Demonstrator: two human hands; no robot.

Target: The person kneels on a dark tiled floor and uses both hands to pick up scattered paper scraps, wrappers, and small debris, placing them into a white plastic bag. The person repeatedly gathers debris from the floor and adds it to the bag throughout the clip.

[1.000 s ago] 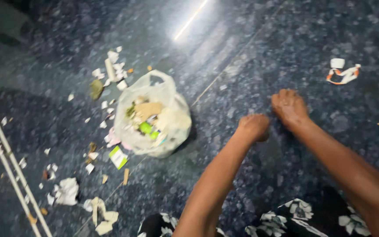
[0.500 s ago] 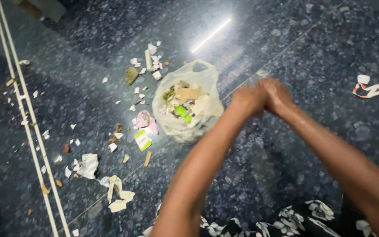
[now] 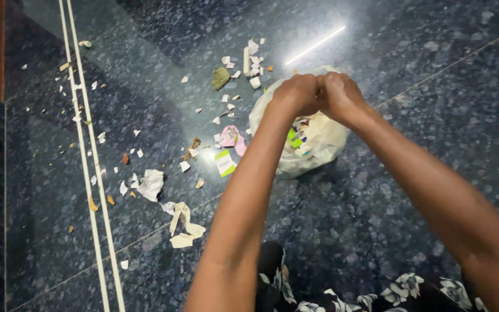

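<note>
A translucent whitish plastic bag stuffed with paper rubbish sits on the dark speckled stone floor, the left hand and right hand curled closed together over its top, torn white paper scraps strewn left of it.

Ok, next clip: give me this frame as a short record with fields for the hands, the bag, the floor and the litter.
left hand: closed, above the bag's mouth
right hand: closed, pressed against the left hand; whether either grips anything cannot be told
bag: clear plastic bag on the floor, filled with paper and wrapper scraps
floor: dark speckled stone floor
litter: torn paper scraps and a green and white wrapper left of the bag
</note>
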